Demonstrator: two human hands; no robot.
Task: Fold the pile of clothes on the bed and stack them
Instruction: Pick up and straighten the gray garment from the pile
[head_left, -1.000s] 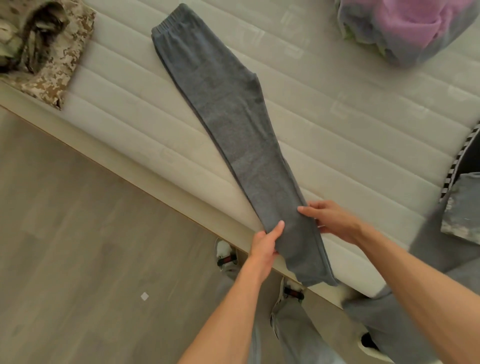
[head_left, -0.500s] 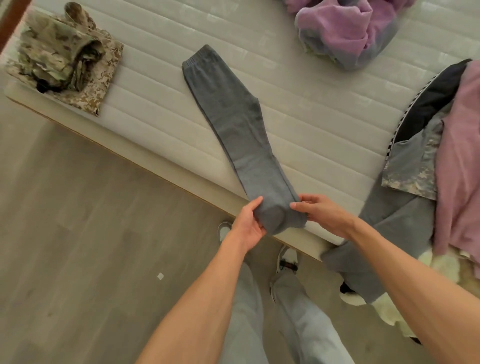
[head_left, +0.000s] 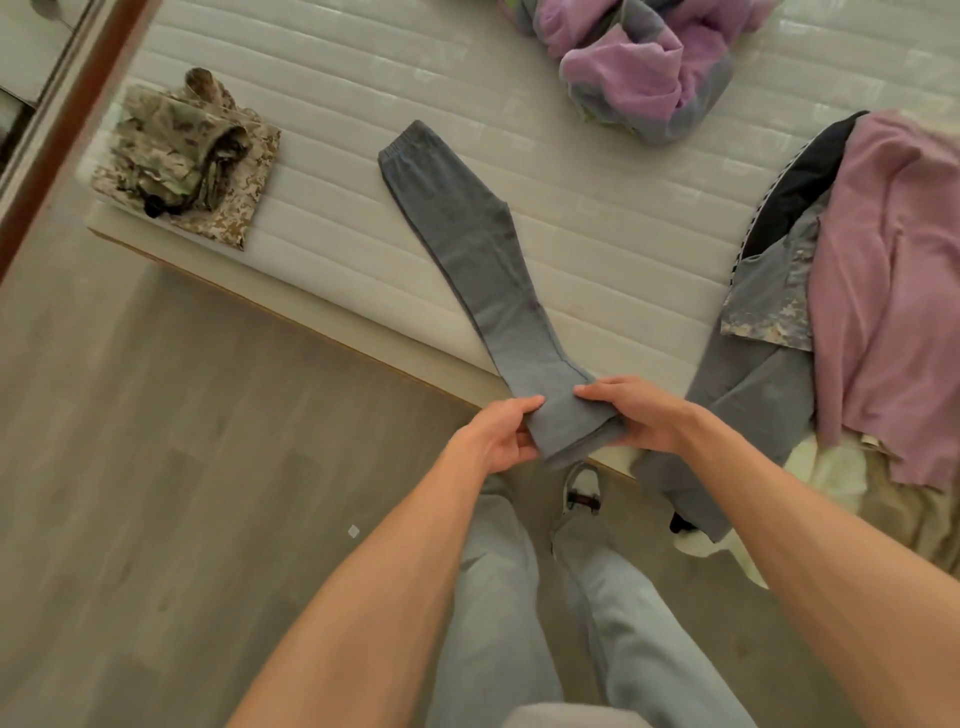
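Observation:
Grey trousers (head_left: 478, 260), folded in half lengthwise, lie slanted across the white quilted mattress (head_left: 597, 234), waistband at the far end. Their leg ends hang just past the mattress's near edge. My left hand (head_left: 498, 436) pinches the left side of the leg ends. My right hand (head_left: 631, 415) grips the right side, fingers on top of the cloth. A folded camouflage stack (head_left: 192, 161) rests at the mattress's left corner. An unfolded pile with a pink top (head_left: 893, 291) and grey and camouflage garments (head_left: 763, 312) spreads at the right.
A crumpled purple and grey garment (head_left: 639, 73) lies at the far side of the mattress. Wood-look floor (head_left: 182, 467) stretches left of my legs. A brown wooden frame (head_left: 67, 114) runs along the top left. More cream cloth (head_left: 857, 499) hangs off the bed at right.
The leg ends, hanging loose a second ago, are now gathered and lifted between both hands. The view has pulled back and tilted, bringing the camouflage stack and right pile into sight.

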